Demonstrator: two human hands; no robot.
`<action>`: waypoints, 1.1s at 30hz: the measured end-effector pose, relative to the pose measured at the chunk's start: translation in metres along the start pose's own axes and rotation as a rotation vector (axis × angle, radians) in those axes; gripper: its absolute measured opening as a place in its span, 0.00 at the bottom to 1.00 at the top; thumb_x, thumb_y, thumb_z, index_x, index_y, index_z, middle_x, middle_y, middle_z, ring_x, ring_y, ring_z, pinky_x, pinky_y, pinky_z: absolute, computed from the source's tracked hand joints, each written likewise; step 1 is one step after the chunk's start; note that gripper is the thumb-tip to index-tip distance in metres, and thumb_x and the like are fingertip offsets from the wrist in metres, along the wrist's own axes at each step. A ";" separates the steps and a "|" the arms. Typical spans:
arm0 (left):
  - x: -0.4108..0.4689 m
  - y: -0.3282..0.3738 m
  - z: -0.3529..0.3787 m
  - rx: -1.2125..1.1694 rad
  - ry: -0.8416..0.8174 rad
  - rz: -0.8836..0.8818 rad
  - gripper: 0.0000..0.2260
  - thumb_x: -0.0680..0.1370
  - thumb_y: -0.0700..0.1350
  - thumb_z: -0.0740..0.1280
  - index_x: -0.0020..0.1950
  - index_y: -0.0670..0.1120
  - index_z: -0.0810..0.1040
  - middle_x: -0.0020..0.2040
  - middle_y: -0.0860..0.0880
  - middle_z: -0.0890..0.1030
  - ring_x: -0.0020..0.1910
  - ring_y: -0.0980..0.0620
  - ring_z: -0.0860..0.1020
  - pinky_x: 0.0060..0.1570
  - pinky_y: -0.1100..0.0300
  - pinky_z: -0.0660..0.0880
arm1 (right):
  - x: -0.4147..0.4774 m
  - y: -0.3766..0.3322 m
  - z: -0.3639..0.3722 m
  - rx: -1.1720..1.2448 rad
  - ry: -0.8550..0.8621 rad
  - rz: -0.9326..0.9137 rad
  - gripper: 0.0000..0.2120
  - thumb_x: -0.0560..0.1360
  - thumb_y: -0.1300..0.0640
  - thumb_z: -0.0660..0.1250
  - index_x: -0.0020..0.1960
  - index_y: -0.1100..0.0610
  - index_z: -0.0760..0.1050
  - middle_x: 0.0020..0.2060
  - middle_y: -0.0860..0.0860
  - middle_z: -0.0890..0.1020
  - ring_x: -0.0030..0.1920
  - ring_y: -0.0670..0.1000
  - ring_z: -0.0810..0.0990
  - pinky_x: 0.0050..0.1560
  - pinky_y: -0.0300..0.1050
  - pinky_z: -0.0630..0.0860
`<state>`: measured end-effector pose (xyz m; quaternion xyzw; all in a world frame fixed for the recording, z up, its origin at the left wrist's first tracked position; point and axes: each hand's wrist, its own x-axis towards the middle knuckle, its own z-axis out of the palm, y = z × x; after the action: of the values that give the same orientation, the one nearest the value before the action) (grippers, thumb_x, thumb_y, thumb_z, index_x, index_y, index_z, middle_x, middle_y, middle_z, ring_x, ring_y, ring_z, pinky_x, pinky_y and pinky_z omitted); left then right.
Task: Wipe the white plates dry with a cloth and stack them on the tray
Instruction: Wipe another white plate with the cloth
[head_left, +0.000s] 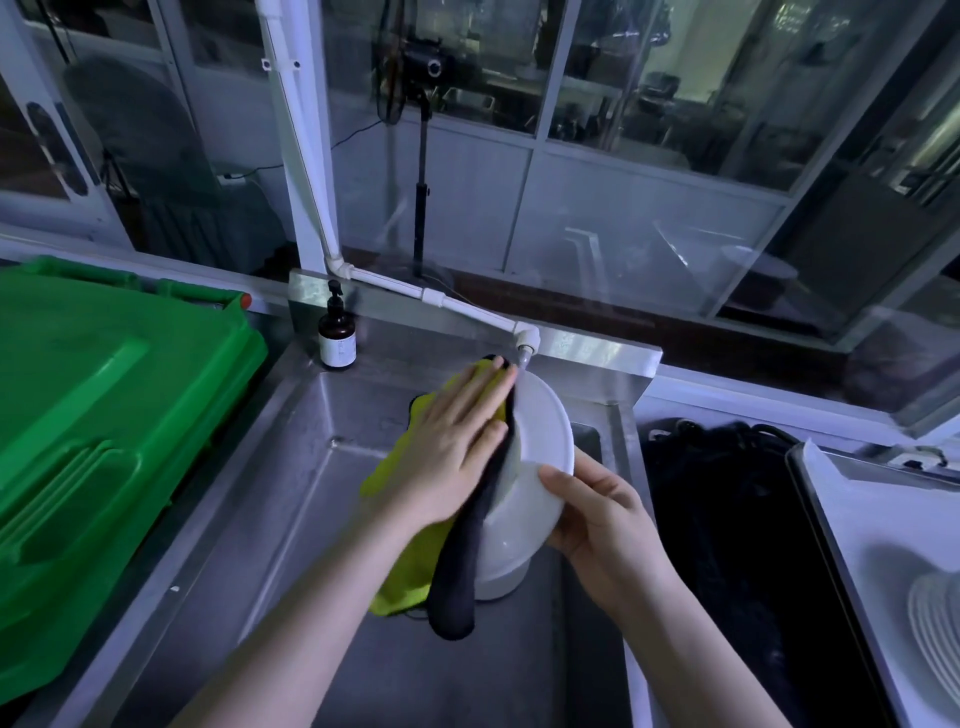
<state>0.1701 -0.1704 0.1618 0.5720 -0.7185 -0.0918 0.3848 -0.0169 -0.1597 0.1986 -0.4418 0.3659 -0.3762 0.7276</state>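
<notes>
Right hand (602, 525): closest to me, at 5 o'clock from the plate (540, 447). My fingers curl round its low rim and my thumb lies on the side facing me. It holds the plate tight.
Left hand (452, 457): at 9 o'clock from the plate. My fingers are straight and close together. They press the cloth (405, 582) flat on the plate.
Plate: white, up on its edge and tilted, over the sink (291, 467). It sits between my two hands.
Cloth: yellow-green on one side, black on the other. It is squashed between my left hand and the plate. Its loose end hangs down toward 6 o'clock.
Sink: shiny metal, under my hands.
Tap (525, 349): at 12 o'clock, just beside the top of the plate. I cannot tell if they touch.
Bottle (337, 338): brown with a pump, upright at 10 o'clock on the sink's back ledge.
Green bin (104, 415): big, at 9 o'clock, beside the sink.
Tray (852, 519): at 3 o'clock, well apart from my hands.
Stack of plates (935, 623): white, on the tray at 4 o'clock, blurry.
Dark pile (727, 519): between the sink and the tray. I cannot tell what it is.
</notes>
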 end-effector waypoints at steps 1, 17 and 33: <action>0.002 -0.003 -0.001 -0.037 0.006 -0.046 0.22 0.85 0.48 0.53 0.79 0.49 0.58 0.80 0.52 0.57 0.79 0.52 0.54 0.75 0.48 0.57 | -0.001 -0.001 0.000 -0.019 -0.009 0.002 0.17 0.72 0.58 0.68 0.61 0.56 0.81 0.56 0.62 0.83 0.52 0.58 0.83 0.56 0.61 0.78; -0.056 0.024 0.024 0.253 0.049 0.263 0.24 0.83 0.48 0.50 0.80 0.51 0.57 0.81 0.51 0.56 0.79 0.46 0.56 0.71 0.39 0.60 | 0.012 -0.014 -0.011 0.117 0.027 0.015 0.16 0.72 0.59 0.68 0.58 0.62 0.82 0.50 0.62 0.84 0.47 0.57 0.85 0.43 0.50 0.82; -0.029 -0.019 0.026 -0.181 0.247 -0.081 0.24 0.83 0.46 0.51 0.80 0.49 0.56 0.81 0.53 0.54 0.80 0.48 0.53 0.75 0.44 0.57 | -0.008 -0.023 -0.010 -0.026 -0.042 0.022 0.17 0.72 0.62 0.71 0.60 0.60 0.81 0.53 0.62 0.84 0.49 0.59 0.83 0.51 0.58 0.81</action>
<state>0.1683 -0.1586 0.1200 0.5707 -0.6308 -0.1005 0.5161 -0.0343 -0.1640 0.2179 -0.4548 0.3601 -0.3539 0.7337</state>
